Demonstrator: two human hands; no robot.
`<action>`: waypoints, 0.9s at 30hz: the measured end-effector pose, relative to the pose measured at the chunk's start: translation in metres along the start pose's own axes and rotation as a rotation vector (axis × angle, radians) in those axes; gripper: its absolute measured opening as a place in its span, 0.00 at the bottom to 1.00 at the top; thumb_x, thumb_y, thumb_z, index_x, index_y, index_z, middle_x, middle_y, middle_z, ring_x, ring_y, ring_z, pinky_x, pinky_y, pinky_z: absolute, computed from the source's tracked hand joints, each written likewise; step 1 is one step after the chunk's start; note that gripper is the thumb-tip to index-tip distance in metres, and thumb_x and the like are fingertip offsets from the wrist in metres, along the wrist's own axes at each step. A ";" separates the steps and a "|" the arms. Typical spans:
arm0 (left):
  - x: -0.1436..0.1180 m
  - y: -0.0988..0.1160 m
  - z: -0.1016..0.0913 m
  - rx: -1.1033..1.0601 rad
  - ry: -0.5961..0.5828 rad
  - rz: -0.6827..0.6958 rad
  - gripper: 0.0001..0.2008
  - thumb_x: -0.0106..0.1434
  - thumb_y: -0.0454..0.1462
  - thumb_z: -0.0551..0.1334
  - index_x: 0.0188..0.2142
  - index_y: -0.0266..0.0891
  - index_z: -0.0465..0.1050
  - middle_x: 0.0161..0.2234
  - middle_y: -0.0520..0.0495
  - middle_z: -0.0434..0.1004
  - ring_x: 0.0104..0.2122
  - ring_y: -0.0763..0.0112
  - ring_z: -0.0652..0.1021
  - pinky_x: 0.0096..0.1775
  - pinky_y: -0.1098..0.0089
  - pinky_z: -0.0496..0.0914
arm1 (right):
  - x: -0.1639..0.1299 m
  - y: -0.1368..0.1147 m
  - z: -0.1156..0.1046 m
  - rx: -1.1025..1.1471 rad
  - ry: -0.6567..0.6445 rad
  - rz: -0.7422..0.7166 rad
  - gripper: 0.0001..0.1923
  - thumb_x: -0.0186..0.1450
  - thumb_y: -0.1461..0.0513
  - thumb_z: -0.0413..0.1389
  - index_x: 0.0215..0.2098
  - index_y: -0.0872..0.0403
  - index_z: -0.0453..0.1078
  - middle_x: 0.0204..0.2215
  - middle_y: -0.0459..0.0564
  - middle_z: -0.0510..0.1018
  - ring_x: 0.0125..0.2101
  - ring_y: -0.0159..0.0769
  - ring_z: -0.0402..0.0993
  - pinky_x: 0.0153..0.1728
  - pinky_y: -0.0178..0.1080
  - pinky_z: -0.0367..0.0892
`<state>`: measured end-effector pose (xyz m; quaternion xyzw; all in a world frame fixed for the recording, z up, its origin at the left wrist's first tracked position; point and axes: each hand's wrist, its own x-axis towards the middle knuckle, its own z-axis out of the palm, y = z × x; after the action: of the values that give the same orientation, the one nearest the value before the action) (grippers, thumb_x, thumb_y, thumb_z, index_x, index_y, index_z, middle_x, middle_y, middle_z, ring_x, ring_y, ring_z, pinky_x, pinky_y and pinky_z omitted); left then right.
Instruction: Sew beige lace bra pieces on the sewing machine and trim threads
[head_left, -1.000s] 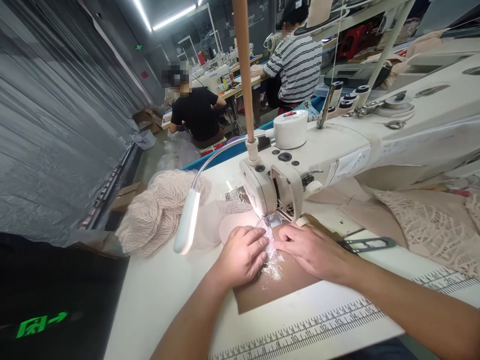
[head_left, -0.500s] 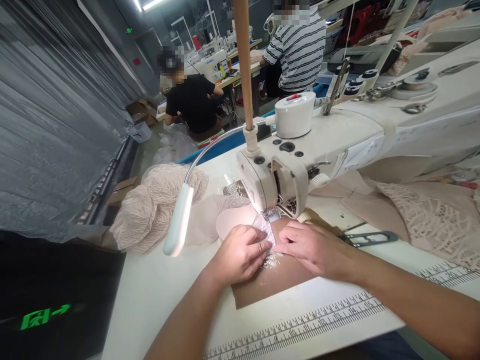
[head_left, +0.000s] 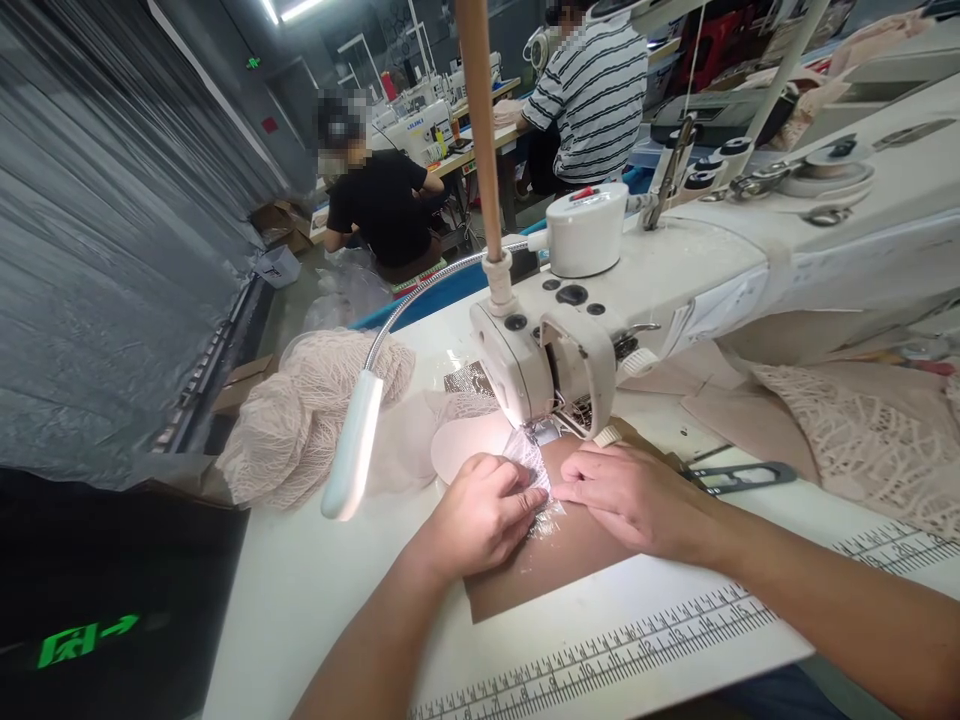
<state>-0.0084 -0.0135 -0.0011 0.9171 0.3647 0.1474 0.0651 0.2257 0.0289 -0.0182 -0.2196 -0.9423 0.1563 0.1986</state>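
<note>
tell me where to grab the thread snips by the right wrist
Take the thread snips at the looped handle end on the right, coming from above: they lie flat on the table, blades pointing left toward the right hand.
</note>
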 end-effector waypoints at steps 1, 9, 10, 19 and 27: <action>0.000 0.000 0.000 0.003 0.001 0.001 0.14 0.67 0.38 0.53 0.48 0.40 0.73 0.38 0.41 0.72 0.36 0.64 0.70 0.41 0.62 0.66 | 0.000 0.000 0.000 0.008 0.009 0.003 0.16 0.63 0.70 0.45 0.39 0.52 0.73 0.27 0.48 0.67 0.30 0.36 0.58 0.32 0.38 0.52; 0.000 0.000 0.000 -0.027 0.017 -0.001 0.13 0.65 0.35 0.55 0.47 0.39 0.73 0.39 0.41 0.73 0.36 0.64 0.69 0.40 0.62 0.66 | 0.001 -0.002 0.001 -0.018 -0.051 -0.013 0.14 0.62 0.70 0.46 0.37 0.53 0.71 0.28 0.48 0.67 0.31 0.36 0.57 0.32 0.39 0.52; 0.000 0.000 0.000 -0.035 0.020 -0.001 0.13 0.65 0.35 0.55 0.47 0.40 0.73 0.39 0.41 0.73 0.36 0.64 0.70 0.41 0.62 0.67 | 0.001 -0.002 0.002 -0.035 -0.047 -0.017 0.13 0.62 0.70 0.46 0.36 0.54 0.71 0.28 0.48 0.67 0.31 0.37 0.57 0.32 0.39 0.51; 0.009 0.001 0.000 -0.041 0.093 -0.106 0.16 0.66 0.34 0.53 0.52 0.37 0.67 0.50 0.39 0.73 0.42 0.62 0.71 0.44 0.61 0.70 | 0.000 -0.005 0.005 -0.081 0.005 -0.044 0.11 0.57 0.73 0.49 0.31 0.54 0.69 0.29 0.48 0.70 0.32 0.38 0.59 0.33 0.40 0.52; 0.015 0.006 -0.001 0.098 -0.063 -0.163 0.19 0.64 0.34 0.53 0.54 0.36 0.66 0.55 0.41 0.69 0.40 0.59 0.70 0.41 0.57 0.68 | 0.001 -0.007 0.002 -0.082 -0.001 -0.013 0.11 0.54 0.74 0.49 0.28 0.55 0.68 0.29 0.48 0.70 0.32 0.37 0.59 0.33 0.40 0.53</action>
<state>0.0055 -0.0078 0.0042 0.8906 0.4427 0.0945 0.0432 0.2214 0.0230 -0.0174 -0.2212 -0.9494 0.1165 0.1899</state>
